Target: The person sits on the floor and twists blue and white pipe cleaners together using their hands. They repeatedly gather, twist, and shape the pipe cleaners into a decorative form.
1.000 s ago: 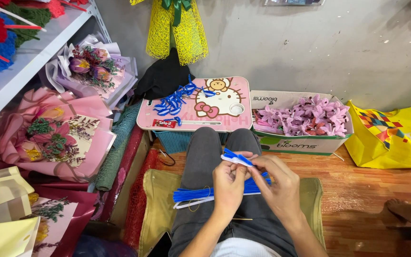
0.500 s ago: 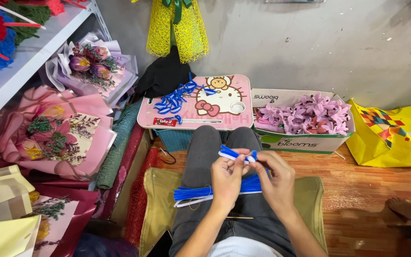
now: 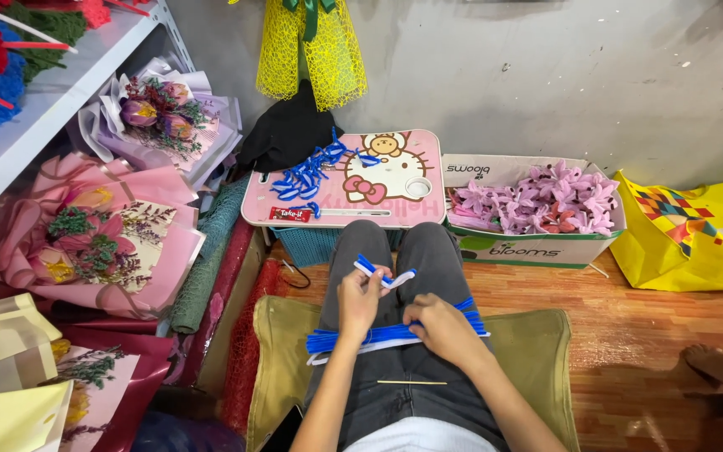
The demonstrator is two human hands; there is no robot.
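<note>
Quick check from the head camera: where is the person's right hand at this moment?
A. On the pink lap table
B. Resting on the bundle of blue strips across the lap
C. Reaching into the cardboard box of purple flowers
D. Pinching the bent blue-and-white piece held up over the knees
B: the right hand lies on the bundle of blue strips across the lap, while the left hand holds up the bent blue-and-white piece.

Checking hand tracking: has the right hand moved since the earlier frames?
Yes. The right hand has dropped from beside the left hand to the blue bundle on the lap.
</note>
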